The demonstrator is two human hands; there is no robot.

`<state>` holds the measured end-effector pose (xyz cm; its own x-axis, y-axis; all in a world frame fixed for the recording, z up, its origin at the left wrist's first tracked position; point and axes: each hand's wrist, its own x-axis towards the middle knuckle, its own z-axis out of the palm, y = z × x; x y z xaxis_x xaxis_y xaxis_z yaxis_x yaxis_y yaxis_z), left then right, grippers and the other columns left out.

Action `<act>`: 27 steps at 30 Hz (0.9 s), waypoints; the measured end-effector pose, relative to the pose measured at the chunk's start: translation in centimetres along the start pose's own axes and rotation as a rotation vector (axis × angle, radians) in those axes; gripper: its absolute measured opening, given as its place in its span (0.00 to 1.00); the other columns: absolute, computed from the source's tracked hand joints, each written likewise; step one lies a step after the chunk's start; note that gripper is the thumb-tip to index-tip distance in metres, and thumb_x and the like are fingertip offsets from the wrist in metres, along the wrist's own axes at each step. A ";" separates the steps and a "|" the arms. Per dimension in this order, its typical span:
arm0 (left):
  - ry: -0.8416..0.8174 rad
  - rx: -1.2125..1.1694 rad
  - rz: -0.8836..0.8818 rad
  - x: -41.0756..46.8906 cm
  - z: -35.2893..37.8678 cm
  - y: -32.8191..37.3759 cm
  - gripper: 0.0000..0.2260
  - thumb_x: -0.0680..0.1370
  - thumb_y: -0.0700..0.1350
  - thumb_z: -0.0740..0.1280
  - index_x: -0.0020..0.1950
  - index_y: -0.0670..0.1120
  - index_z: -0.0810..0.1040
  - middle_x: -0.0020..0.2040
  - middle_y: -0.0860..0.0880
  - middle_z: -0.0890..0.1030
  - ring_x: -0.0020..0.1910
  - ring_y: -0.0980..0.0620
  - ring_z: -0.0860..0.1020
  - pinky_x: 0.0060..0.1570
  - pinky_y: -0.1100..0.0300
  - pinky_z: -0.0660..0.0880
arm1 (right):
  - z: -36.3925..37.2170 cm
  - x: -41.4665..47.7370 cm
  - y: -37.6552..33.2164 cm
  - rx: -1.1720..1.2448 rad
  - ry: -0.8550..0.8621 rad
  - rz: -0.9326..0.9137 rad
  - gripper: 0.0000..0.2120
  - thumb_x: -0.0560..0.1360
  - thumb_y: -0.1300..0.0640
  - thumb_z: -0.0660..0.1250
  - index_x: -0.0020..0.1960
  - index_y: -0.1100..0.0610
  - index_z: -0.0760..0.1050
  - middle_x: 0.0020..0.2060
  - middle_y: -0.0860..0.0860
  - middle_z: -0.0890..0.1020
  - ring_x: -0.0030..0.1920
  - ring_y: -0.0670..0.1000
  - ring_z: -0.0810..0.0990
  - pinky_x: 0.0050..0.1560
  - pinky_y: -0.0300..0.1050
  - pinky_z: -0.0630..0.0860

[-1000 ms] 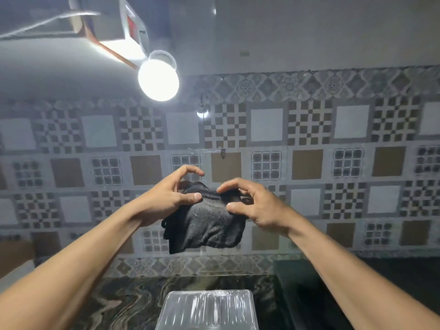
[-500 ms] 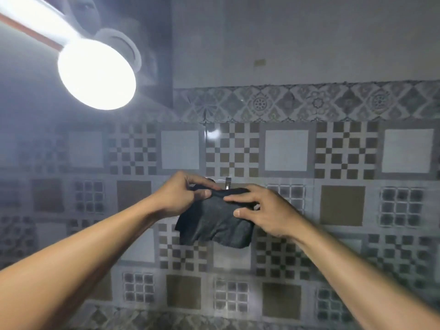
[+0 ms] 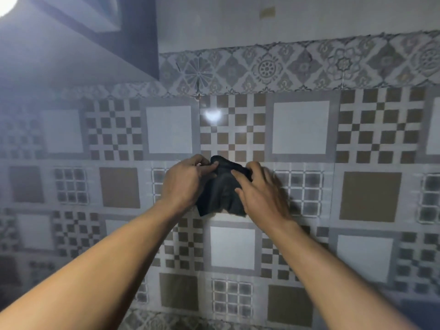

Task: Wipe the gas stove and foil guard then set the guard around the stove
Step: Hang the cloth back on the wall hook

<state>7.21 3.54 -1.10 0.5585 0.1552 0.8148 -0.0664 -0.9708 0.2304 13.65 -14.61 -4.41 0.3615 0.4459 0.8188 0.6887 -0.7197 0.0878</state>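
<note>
I see both arms stretched up and forward toward the tiled wall, which fills nearly the whole view. Between the two hands hangs a dark cloth, held against or just in front of the wall; I cannot tell whether it touches the tiles. My left hand is curled shut on the cloth's upper left edge, thumb and fingertips pinching the fabric near its top. My right hand lies over the cloth's right side with the fingers spread and only loosely bent, the tips pressing on the fabric; its far edge is blurred, so I cannot tell how firm that hold is. The cloth bunches at the top and hangs down in a loose fold, its lower edge ragged just below the hands.

A bright lamp glares in the top left corner, and its glint shows on a tile above the cloth. The stove and the foil guard are out of sight.
</note>
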 end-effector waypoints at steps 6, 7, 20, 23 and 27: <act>0.012 0.159 0.143 -2.1 0.5 -0.4 0.12 0.79 0.51 0.67 0.61 0.56 0.83 0.49 0.53 0.84 0.44 0.50 0.71 0.36 0.58 0.66 | -0.4 -1.3 0.5 0.146 -0.113 -0.057 0.23 0.79 0.57 0.65 0.74 0.53 0.68 0.66 0.54 0.72 0.58 0.57 0.70 0.59 0.51 0.72; -0.021 0.161 0.155 -2.3 0.3 -0.2 0.13 0.78 0.48 0.70 0.62 0.54 0.82 0.49 0.51 0.85 0.44 0.46 0.74 0.38 0.56 0.71 | -0.7 -1.2 0.6 0.186 -0.146 -0.046 0.23 0.80 0.58 0.64 0.74 0.52 0.68 0.65 0.53 0.72 0.59 0.56 0.70 0.61 0.50 0.72; -0.367 -0.064 -0.103 -6.6 -8.5 2.8 0.22 0.77 0.55 0.67 0.69 0.48 0.77 0.67 0.46 0.79 0.67 0.45 0.76 0.67 0.47 0.72 | -12.2 -2.5 -2.1 0.334 -0.359 0.143 0.25 0.79 0.52 0.63 0.75 0.54 0.64 0.71 0.51 0.69 0.69 0.53 0.70 0.67 0.48 0.67; -0.461 -0.004 -0.103 -8.3 -11.4 3.9 0.26 0.76 0.57 0.68 0.70 0.45 0.75 0.68 0.45 0.78 0.67 0.45 0.76 0.67 0.50 0.72 | -15.4 -3.8 -4.4 0.308 -0.447 0.128 0.28 0.78 0.47 0.65 0.75 0.53 0.64 0.72 0.52 0.70 0.70 0.54 0.69 0.68 0.49 0.68; -0.531 0.063 -0.112 -10.8 -14.8 4.8 0.28 0.76 0.59 0.67 0.70 0.44 0.74 0.68 0.45 0.78 0.67 0.45 0.76 0.66 0.52 0.73 | -17.8 -5.4 -6.8 0.250 -0.568 0.107 0.31 0.76 0.42 0.65 0.75 0.51 0.62 0.72 0.53 0.70 0.69 0.56 0.71 0.66 0.54 0.71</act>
<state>-11.41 -0.05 -0.95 0.9010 0.1607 0.4029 0.0580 -0.9651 0.2552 -4.15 -21.61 0.68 0.6669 0.6409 0.3801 0.7315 -0.6603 -0.1699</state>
